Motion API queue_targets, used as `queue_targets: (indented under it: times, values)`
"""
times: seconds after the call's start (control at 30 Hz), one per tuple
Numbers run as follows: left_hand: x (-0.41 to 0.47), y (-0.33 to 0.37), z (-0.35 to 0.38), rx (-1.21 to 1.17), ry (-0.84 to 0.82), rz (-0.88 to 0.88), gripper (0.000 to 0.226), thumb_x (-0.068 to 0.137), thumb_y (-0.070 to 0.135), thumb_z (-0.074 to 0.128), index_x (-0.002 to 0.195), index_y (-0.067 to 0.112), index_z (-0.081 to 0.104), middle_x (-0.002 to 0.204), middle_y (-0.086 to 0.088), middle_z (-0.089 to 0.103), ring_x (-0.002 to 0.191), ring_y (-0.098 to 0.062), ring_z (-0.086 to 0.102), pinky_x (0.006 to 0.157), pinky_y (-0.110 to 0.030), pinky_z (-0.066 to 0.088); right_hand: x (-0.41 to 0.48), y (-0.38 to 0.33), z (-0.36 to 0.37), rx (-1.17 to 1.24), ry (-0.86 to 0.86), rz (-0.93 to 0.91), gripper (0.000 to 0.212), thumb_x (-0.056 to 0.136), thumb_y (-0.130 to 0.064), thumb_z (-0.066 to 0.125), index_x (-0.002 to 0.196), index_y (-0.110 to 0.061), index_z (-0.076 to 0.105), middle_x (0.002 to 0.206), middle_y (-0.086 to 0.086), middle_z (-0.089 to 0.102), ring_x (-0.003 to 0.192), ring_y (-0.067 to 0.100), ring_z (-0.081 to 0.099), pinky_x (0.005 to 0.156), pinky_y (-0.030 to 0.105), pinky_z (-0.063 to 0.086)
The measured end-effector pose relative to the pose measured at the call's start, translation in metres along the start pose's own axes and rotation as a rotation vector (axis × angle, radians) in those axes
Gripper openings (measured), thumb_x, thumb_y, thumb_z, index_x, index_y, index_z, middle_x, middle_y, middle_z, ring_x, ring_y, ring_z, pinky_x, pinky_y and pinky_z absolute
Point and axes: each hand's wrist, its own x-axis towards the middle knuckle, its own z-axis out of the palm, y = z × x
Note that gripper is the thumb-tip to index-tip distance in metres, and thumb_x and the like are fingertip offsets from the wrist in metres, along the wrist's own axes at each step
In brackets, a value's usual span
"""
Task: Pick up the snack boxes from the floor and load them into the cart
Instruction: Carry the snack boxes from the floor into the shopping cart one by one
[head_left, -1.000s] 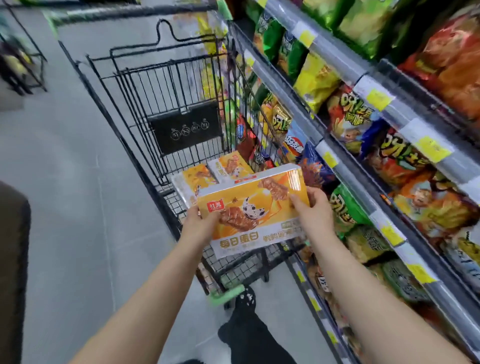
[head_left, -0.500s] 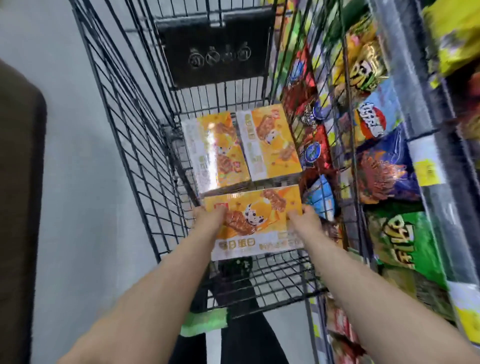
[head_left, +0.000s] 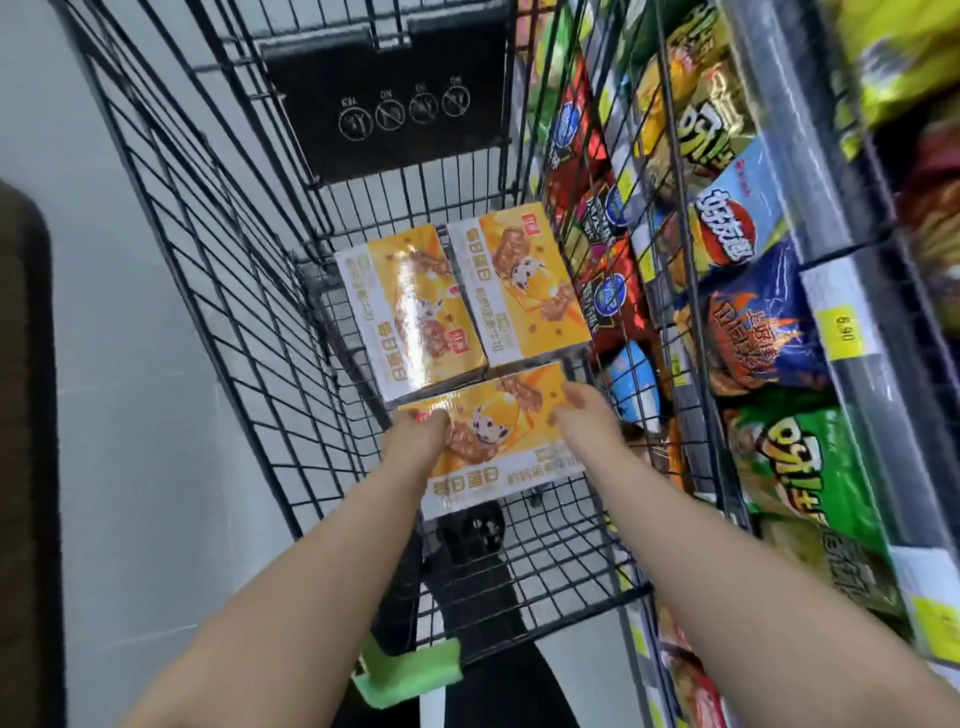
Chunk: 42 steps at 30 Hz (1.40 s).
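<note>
Inside the black wire cart (head_left: 218, 270) I hold a yellow snack box (head_left: 498, 436) flat and low over the cart floor. My left hand (head_left: 415, 441) grips its left edge and my right hand (head_left: 582, 421) grips its right edge. Two more yellow snack boxes lie side by side on the cart floor just beyond it: one on the left (head_left: 410, 312), one on the right (head_left: 519, 283). The held box nearly touches their near edges.
Shelves of snack bags (head_left: 753, 322) with yellow price tags (head_left: 844, 327) run close along the cart's right side. Grey floor (head_left: 130, 415) lies to the left. A black sign plate (head_left: 395, 104) hangs at the cart's far end. My black shoe (head_left: 478, 530) shows beneath the cart floor.
Both hands have lowered the box from above the cart rim down into the cart, up against the two boxes lying there. My view has tilted down and closer.
</note>
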Motion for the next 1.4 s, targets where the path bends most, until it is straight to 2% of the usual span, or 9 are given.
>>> queue_targets:
  times: [0.13, 0.3, 0.4, 0.57, 0.77, 0.9, 1.0, 1.17, 1.4]
  values:
    - [-0.039, 0.037, 0.0, 0.081, -0.128, 0.267, 0.02, 0.096, 0.024, 0.046, 0.104, 0.011, 0.059, 0.084, -0.006, 0.057, 0.082, -0.023, 0.053, 0.072, -0.031, 0.04, -0.032, -0.009, -0.01, 0.154, 0.048, -0.051, 0.034, 0.097, -0.014, 0.05, 0.131, -0.014, 0.052, 0.135, 0.003, 0.052, 0.108, 0.018, 0.052, 0.087, 0.03, 0.042]
    - [-0.113, 0.087, 0.005, 0.273, -0.383, 0.551, 0.022, 0.096, 0.029, 0.045, 0.11, 0.017, 0.056, 0.101, -0.003, 0.06, 0.087, -0.02, 0.06, 0.082, -0.039, 0.051, -0.096, -0.007, -0.025, 0.374, 0.257, -0.08, 0.024, 0.093, -0.019, 0.057, 0.117, -0.015, 0.057, 0.102, 0.004, 0.057, 0.076, 0.009, 0.051, 0.07, 0.022, 0.04]
    - [-0.158, 0.099, 0.009, 0.404, -0.491, 0.691, 0.015, 0.094, 0.033, 0.047, 0.094, 0.024, 0.059, 0.094, 0.0, 0.062, 0.097, -0.024, 0.059, 0.092, -0.042, 0.048, -0.145, 0.002, -0.029, 0.483, 0.439, -0.1, 0.015, 0.092, -0.016, 0.057, 0.105, -0.021, 0.059, 0.085, 0.0, 0.057, 0.064, 0.006, 0.047, 0.055, 0.015, 0.036]
    - [-0.234, 0.075, 0.03, 0.466, -0.723, 0.845, 0.013, 0.086, 0.034, 0.057, 0.091, 0.022, 0.061, 0.101, -0.005, 0.068, 0.096, -0.023, 0.063, 0.084, -0.034, 0.049, -0.238, 0.037, -0.034, 0.652, 0.734, -0.167, 0.011, 0.094, -0.005, 0.055, 0.099, -0.012, 0.061, 0.092, 0.004, 0.058, 0.075, 0.011, 0.053, 0.058, 0.008, 0.042]
    - [-0.333, -0.024, 0.06, 0.708, -1.09, 0.942, 0.022, 0.095, 0.015, 0.048, 0.077, 0.024, 0.056, 0.081, 0.002, 0.063, 0.072, -0.012, 0.058, 0.063, -0.025, 0.041, -0.363, 0.118, -0.024, 0.807, 1.074, -0.169, 0.019, 0.089, 0.003, 0.058, 0.107, -0.004, 0.061, 0.093, 0.004, 0.058, 0.066, -0.014, 0.055, 0.067, 0.002, 0.041]
    - [-0.388, -0.106, 0.056, 0.866, -1.266, 0.945, 0.014, 0.096, 0.017, 0.049, 0.088, 0.023, 0.058, 0.09, 0.006, 0.064, 0.083, -0.009, 0.061, 0.081, -0.03, 0.047, -0.44, 0.183, 0.01, 0.888, 1.249, -0.113, 0.021, 0.089, -0.004, 0.062, 0.109, -0.01, 0.06, 0.087, -0.006, 0.057, 0.079, 0.002, 0.054, 0.073, 0.012, 0.045]
    - [-0.423, -0.183, 0.048, 0.963, -1.375, 0.963, 0.011, 0.097, 0.022, 0.049, 0.102, 0.018, 0.058, 0.099, 0.004, 0.065, 0.089, -0.01, 0.062, 0.08, -0.031, 0.046, -0.501, 0.239, 0.048, 0.962, 1.38, -0.052, 0.022, 0.087, -0.004, 0.063, 0.097, -0.023, 0.059, 0.086, -0.007, 0.058, 0.079, 0.007, 0.055, 0.072, 0.013, 0.046]
    - [-0.469, -0.314, 0.024, 1.104, -1.52, 0.951, 0.01, 0.093, 0.022, 0.054, 0.085, 0.027, 0.059, 0.101, 0.003, 0.067, 0.092, -0.012, 0.065, 0.082, -0.032, 0.046, -0.589, 0.33, 0.12, 1.041, 1.564, 0.09, 0.03, 0.085, 0.002, 0.064, 0.085, -0.027, 0.055, 0.08, -0.002, 0.056, 0.074, 0.01, 0.053, 0.076, 0.024, 0.045]
    - [-0.497, -0.484, -0.011, 1.316, -1.679, 0.796, 0.019, 0.092, 0.012, 0.052, 0.078, 0.021, 0.06, 0.074, 0.003, 0.063, 0.072, -0.011, 0.06, 0.072, -0.029, 0.043, -0.686, 0.44, 0.232, 1.232, 1.806, 0.374, 0.032, 0.082, 0.004, 0.067, 0.079, -0.024, 0.053, 0.071, -0.002, 0.05, 0.059, 0.001, 0.049, 0.059, 0.012, 0.039]
